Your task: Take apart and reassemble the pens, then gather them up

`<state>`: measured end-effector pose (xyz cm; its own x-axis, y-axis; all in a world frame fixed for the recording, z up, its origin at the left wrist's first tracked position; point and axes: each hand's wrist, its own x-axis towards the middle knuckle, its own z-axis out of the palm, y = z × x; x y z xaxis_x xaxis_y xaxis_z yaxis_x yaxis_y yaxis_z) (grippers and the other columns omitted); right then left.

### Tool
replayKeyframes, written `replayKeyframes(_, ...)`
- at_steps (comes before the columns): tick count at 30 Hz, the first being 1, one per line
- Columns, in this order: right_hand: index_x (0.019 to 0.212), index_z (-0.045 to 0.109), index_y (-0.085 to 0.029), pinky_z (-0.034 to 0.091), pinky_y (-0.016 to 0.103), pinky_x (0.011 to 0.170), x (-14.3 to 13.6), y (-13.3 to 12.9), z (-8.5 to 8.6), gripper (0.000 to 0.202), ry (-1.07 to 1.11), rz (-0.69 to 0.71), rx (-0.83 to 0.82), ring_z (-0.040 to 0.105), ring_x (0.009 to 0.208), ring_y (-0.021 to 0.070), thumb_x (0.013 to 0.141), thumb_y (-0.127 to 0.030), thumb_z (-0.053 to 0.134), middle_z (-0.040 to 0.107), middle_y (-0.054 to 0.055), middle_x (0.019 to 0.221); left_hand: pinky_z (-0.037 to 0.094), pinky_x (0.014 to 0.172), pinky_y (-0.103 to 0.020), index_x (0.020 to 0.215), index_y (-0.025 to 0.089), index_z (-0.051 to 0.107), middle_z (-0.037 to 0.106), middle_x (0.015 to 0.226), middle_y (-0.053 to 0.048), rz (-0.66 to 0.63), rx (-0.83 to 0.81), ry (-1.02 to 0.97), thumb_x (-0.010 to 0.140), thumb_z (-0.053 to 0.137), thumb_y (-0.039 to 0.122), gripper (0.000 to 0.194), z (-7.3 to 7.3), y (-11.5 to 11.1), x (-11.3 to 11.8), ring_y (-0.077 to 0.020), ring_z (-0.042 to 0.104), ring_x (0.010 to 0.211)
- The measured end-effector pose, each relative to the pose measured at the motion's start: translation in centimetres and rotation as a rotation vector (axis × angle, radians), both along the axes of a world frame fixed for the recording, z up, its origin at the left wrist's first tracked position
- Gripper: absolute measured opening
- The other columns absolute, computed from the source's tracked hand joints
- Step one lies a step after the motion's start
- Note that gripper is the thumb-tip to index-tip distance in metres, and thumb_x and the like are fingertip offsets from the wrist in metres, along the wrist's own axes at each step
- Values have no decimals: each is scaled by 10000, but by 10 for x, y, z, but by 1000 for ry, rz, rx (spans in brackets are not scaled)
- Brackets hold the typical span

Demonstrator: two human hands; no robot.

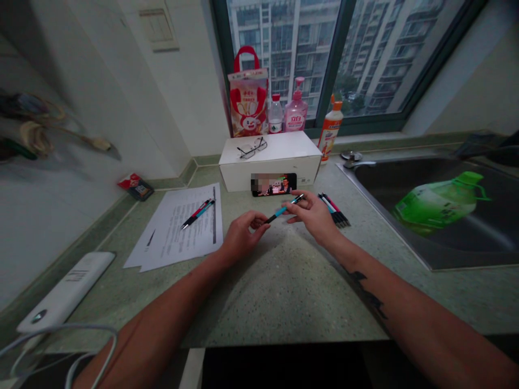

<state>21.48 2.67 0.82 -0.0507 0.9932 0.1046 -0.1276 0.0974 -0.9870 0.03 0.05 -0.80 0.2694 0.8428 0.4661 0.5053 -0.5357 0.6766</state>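
A blue and black pen is held between my two hands above the speckled counter. My left hand pinches its dark lower end. Around the clip end, the fingers of my right hand are closed. Just right of that hand, several pens lie side by side on the counter, partly hidden by it. Two more pens, a red one and a blue one, rest on printed sheets to the left.
Behind my hands a phone leans on a white box bearing glasses. Bottles and a bag stand behind. A sink holding a green jug is right; a white power strip lies left.
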Motion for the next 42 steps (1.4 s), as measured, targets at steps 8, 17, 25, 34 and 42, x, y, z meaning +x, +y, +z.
replayKeyframes(8,1536,398,-163,611,333,590,0,0,-3,851,-39,63,9,729,728,215,798,-411,740,739,66,879,526,684,-289,938,176,673,701,818,-22,-33,-35,30,874,734,215,96,-2,-2,3,-158,647,727)
replayKeyframes(17,1486,484,-158,584,312,559,2,-2,-3,723,-139,42,101,695,683,190,845,-432,677,710,54,840,538,684,-294,926,173,672,701,821,-23,-43,-61,44,879,730,214,85,0,-4,5,-159,658,730)
replayKeyframes(25,1502,470,-151,588,326,560,2,0,-5,755,-142,44,101,653,632,174,838,-437,687,652,3,725,543,703,-309,940,165,672,709,838,-31,-65,-64,25,877,736,199,97,-2,-4,5,-165,664,744)
replayKeyframes(34,1502,484,-178,572,313,545,2,-2,-2,706,-170,45,120,605,560,151,851,-384,666,594,-34,640,543,690,-300,932,174,669,706,829,-25,-63,-64,42,872,742,216,104,-1,-5,5,-162,666,735)
replayKeyframes(42,1522,447,-173,552,305,532,3,-1,-4,726,-171,72,141,599,538,153,865,-394,660,587,-49,615,540,683,-295,921,179,670,704,822,-23,-66,-80,58,865,743,226,104,-2,-5,6,-160,660,728)
